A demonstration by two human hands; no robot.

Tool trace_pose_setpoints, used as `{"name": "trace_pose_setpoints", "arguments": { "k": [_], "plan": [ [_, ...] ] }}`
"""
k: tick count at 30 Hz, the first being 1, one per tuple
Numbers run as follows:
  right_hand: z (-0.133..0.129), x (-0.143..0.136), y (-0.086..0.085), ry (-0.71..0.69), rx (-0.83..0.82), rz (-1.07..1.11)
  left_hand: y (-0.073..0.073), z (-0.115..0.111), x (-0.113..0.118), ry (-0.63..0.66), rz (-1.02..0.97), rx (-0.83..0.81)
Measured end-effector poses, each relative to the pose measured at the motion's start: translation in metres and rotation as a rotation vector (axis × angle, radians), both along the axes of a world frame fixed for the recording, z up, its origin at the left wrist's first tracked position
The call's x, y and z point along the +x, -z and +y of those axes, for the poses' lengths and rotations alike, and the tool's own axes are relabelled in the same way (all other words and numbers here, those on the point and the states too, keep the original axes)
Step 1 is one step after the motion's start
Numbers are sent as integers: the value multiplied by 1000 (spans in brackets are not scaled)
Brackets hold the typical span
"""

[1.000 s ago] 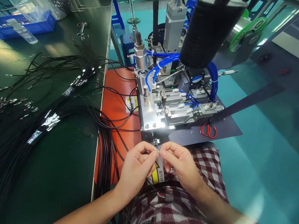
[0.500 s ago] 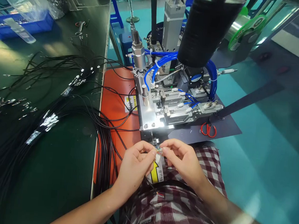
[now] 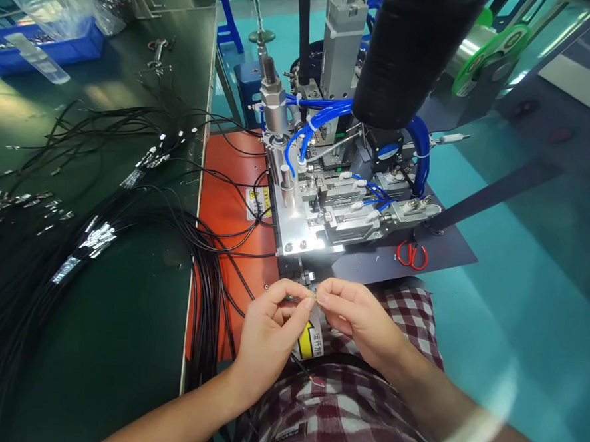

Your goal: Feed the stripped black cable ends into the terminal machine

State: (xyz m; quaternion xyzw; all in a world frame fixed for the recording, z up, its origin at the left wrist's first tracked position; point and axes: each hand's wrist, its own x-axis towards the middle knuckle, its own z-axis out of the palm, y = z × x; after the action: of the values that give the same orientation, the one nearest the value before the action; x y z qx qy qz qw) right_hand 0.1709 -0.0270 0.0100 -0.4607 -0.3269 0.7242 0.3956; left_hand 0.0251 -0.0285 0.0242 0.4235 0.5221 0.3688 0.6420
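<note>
Here, the left hand (image 3: 271,326) and right hand (image 3: 357,310) pinch a mostly hidden tiny piece (image 3: 315,299) just below the frame's centre; black cables (image 3: 210,309) drape off the surface (image 3: 117,343) at the left.

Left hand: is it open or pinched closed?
Pinched closed: the left hand has its thumb and index fingertips together at a tiny piece, too small to identify.

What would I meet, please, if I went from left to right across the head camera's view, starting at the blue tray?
Blue tray → metal tool on the dark green table → left hand → right hand → red-handled scissors → green-rimmed spool.
</note>
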Motion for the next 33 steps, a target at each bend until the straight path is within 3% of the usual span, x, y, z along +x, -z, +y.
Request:
{"name": "trace_pose_setpoints", "arguments": {
  "k": [9,13,16,20,23,33],
  "plan": [
    [-5,-5,-3,87,147,-146,-2,8,-4,67,-86,-69],
    [-5,-3,3,61,99,-88,-2,9,-6,136,-31,-42],
    [0,2,5,46,95,-114,-3,12,-10,197,131,89],
    [12,7,9,60,134,-175,2,19,-17,296,466,504],
    [22,8,17,59,131,-205,10,25,-22,326,600,737],
    [31,9,32,21,75,-229,25,32,-27,353,635,843]
  ]
}}
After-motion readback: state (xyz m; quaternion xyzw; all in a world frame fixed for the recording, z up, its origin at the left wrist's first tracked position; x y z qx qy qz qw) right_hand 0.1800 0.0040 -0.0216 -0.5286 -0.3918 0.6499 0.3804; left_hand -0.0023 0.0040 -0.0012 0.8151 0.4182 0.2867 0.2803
